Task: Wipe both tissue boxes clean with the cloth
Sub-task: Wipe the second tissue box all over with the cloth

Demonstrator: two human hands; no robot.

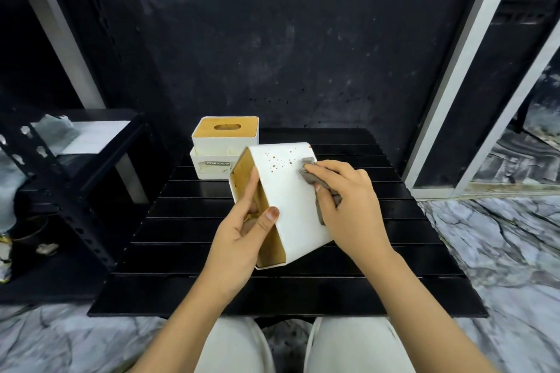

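Nearest, above the near half of the black slatted table (363, 254), the left hand (242, 233) grips the tipped white tissue box (291, 206) at its wooden-lidded end, thumb on the white side and fingers across the lid. The right hand (348, 197) pinches a bunched grey cloth (312, 175) and presses it on the box's upturned white side, just beside a scatter of brown spots (277, 160). Beyond it, at the table's far left, the second tissue box (225, 145), labelled "TISSUE HOLDER", stands upright.
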